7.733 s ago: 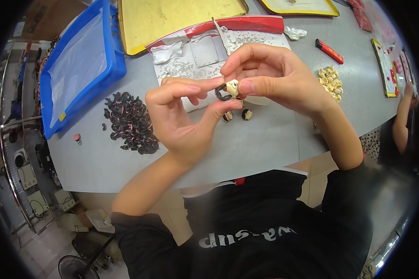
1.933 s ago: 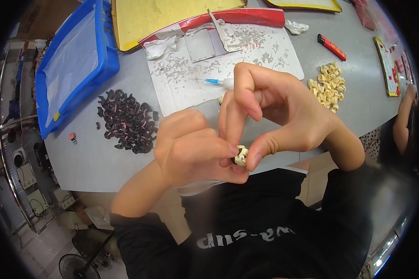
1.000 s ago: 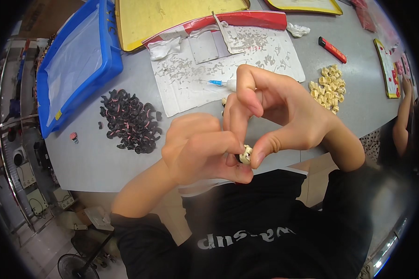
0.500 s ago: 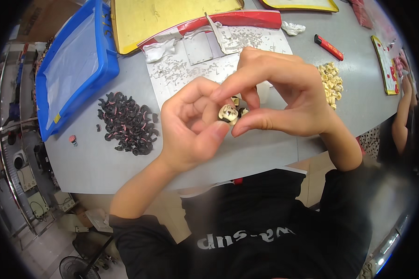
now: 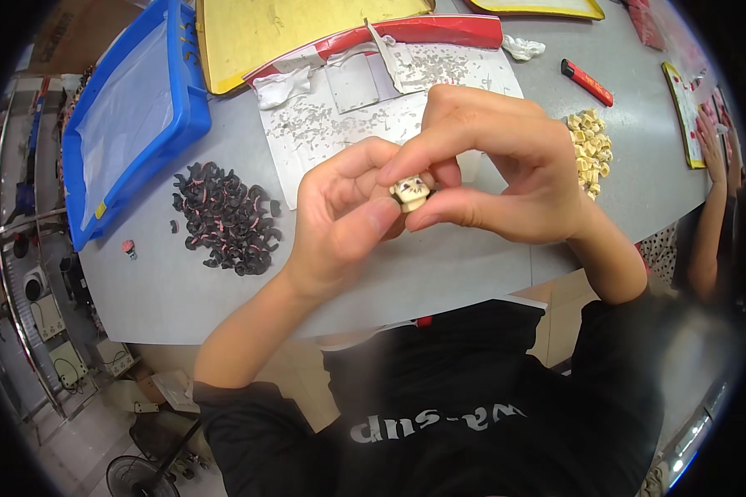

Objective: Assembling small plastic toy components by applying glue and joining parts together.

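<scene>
Between both hands, above the grey table, is a small cream-coloured figurine head (image 5: 411,191) with a dark painted face and black parts at its sides. My left hand (image 5: 344,217) pinches it from the left with thumb and curled fingers. From the right, the thumb and fingertips of my right hand (image 5: 506,170) close on it too. The fingers hide much of its sides and top. To the left of my left hand lies a pile of small black curved pieces (image 5: 226,219) with pink parts. A heap of small cream pieces (image 5: 588,149) sits beyond my right wrist.
A blue tray (image 5: 192,116) stands at the left, near a tiny pink-topped piece (image 5: 129,248). Behind my hands lies a white sheet (image 5: 294,170) strewn with grey bits. A red-and-black box cutter (image 5: 587,83) is at the back right. Another person's arm (image 5: 709,224) shows at the far right.
The figurine head has been turned between my fingers so that its painted face now shows more upright. My left hand has shifted slightly to the right.
</scene>
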### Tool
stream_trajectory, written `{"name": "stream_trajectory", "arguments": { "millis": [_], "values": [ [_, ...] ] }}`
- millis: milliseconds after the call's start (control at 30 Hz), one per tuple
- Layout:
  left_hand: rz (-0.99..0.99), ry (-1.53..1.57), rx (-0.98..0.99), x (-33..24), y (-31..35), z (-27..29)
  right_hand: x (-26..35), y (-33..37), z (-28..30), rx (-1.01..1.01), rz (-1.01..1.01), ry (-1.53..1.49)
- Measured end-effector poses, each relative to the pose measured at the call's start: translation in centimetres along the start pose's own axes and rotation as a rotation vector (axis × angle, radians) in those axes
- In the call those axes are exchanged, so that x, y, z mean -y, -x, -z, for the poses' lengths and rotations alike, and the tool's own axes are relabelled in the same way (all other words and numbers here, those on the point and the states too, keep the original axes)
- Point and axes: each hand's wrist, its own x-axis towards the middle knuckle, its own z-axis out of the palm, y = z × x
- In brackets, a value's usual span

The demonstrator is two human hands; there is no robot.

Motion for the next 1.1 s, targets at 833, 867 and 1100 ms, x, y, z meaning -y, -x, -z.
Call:
{"name": "stream_trajectory", "arguments": {
  "millis": [833,867,1100],
  "values": [
    [0.109,0.1,-0.035,0.5,0.1,-0.1,-0.3,0.3,-0.3,0.034,0.089,0.217],
    [0.108,0.102,-0.101,0.5,0.1,-0.3,-0.3,0.2,-0.2,0.027,0.079,0.218],
    [-0.413,-0.333,-0.372,-0.8,-1.3,1.2,0.7,-0.8,2.1,0.141,0.032,0.372]
  ]
}}
